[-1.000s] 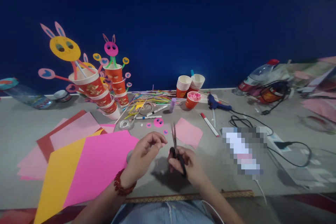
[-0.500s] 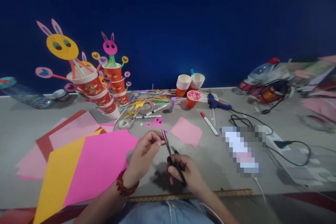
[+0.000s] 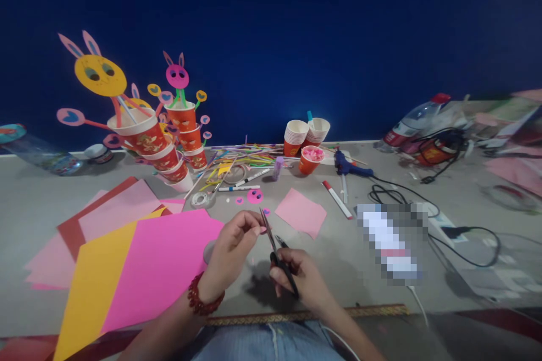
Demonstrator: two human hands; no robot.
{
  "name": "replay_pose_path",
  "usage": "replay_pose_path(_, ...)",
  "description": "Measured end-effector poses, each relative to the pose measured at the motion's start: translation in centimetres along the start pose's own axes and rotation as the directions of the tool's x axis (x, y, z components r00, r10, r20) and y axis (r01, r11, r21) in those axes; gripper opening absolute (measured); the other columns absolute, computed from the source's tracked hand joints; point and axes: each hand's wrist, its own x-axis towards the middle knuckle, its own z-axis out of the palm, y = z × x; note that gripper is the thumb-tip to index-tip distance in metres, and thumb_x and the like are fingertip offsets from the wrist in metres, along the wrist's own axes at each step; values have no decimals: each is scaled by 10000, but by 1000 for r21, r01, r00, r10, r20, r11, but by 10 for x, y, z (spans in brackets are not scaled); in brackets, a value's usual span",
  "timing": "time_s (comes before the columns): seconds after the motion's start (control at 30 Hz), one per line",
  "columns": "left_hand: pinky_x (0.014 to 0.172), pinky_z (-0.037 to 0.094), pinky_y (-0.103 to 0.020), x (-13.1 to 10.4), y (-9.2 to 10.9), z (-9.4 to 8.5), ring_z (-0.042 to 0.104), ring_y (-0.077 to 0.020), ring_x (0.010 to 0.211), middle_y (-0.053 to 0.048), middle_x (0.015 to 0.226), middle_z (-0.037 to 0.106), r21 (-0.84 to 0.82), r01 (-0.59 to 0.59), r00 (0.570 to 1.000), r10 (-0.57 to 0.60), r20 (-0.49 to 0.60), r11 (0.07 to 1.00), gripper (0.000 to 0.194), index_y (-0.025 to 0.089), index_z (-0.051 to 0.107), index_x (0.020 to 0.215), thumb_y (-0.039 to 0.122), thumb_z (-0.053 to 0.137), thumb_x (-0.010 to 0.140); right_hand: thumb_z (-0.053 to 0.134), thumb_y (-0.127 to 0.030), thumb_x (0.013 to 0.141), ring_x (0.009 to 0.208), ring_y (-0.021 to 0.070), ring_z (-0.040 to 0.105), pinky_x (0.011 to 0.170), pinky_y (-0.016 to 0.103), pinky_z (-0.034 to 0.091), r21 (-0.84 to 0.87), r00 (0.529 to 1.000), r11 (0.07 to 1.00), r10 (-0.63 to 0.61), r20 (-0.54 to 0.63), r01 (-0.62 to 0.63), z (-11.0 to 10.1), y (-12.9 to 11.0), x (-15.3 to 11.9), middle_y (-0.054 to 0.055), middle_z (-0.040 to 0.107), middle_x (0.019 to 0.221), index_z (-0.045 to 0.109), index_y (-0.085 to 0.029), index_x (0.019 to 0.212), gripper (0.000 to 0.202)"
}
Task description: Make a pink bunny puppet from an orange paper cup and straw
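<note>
Scissors [image 3: 269, 232] swung to pink scrap [image 3: 263, 230] left fingers [image 3: 251, 227] pinch; right fingers [image 3: 278, 277] wrap handles [image 3: 290, 278]; pink sheet [image 3: 301, 212] beyond.

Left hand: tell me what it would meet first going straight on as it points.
The left hand would probably meet the scissors first; they are right by the small pink paper scrap it pinches, though depth is unclear here.

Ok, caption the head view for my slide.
Right hand holds scissors beside a small pink paper scrap pinched in the left hand.
</note>
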Motion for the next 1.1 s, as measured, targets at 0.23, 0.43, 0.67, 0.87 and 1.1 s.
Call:
replay_pose_path(0.23, 859, 447, -320, 0, -1, 1, 596, -205, 923, -48, 904, 648, 8, 2, 1000, -2, -2, 1000, 148, 202, 561, 794, 272, 589, 922, 756, -697, 658, 435, 99, 500, 455, 209, 348, -12, 1000, 1000, 2, 7, -2, -1, -2, 0, -53, 506, 524, 518, -198, 627, 553)
replay_pose_path(0.43, 858, 446, -321, -1, -2, 0, 594, -202, 917, -45, 902, 645, 3, -6, 1000, 6, -1, 1000, 143, 203, 557, 799, 258, 578, 929, 769, -696, 647, 442, 103, 508, 466, 218, 358, 3, 1000, 1000, 1, 2, -1, -1, 0, 0, -48, 517, 536, 530, -194, 647, 556)
replay_pose_path(0.67, 860, 445, -325, -1, -2, 0, 589, -204, 922, -51, 904, 639, 10, -14, 1000, 14, 5, 1000, 139, 201, 555, 809, 249, 571, 938, 731, -745, 648, 431, 100, 498, 456, 213, 349, -16, 1000, 1000, 1, 6, -1, -2, 0, 1, -52, 506, 523, 520, -197, 637, 587)
replay_pose_path(0.87, 853, 446, -322, 0, -2, 0, 594, -203, 915, -51, 904, 645, -4, -9, 1000, 9, 0, 1000, 145, 196, 561, 801, 261, 589, 928, 754, -674, 663, 433, 98, 506, 447, 210, 348, -31, 1000, 999, 16, -3, -16, -2, 2, 1, -54, 494, 545, 520, -194, 640, 534)
replay_pose_path(1.1, 871, 457, -305, -1, -4, -1, 602, -184, 945, -50, 966, 658, 12, -18, 1000, 17, 10, 1000, 136, 198, 541, 820, 238, 544, 950, 739, -696, 680, 428, 106, 497, 450, 220, 350, -49, 1000, 999, -6, 12, 7, -3, 4, 1, -56, 493, 502, 487, -208, 625, 552)
